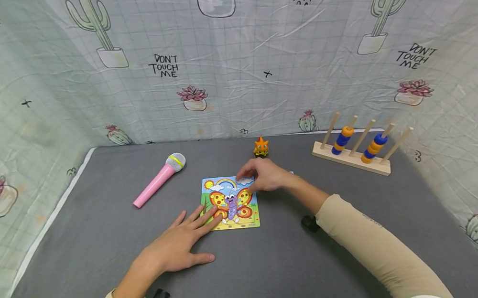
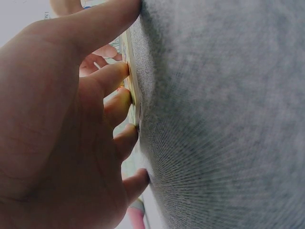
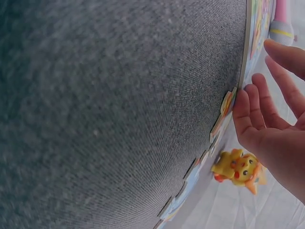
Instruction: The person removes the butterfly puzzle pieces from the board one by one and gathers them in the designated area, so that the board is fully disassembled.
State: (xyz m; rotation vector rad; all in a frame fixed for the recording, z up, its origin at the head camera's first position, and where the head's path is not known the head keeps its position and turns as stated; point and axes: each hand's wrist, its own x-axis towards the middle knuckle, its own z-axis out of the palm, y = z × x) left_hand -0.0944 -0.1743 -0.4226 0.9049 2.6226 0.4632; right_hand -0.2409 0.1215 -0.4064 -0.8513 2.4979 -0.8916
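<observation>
A butterfly jigsaw puzzle (image 1: 232, 207) in a square board lies on the grey table. My left hand (image 1: 179, 246) is spread flat, its fingertips on the board's lower left edge and its thumb out on the cloth. Over the board's upper right corner is my right hand (image 1: 266, 175), fingers bent and thumb apart, with nothing visible between them in the right wrist view. Beside the board, loose puzzle pieces (image 3: 193, 177) lie on the cloth, mostly hidden by the right hand in the head view.
A pink toy microphone (image 1: 156, 183) lies left of the board. Behind the right hand stands a small orange and yellow figurine (image 1: 261, 147). At the back right is a wooden peg rack (image 1: 352, 159) with blue and orange beads. A printed cloth hangs around the table.
</observation>
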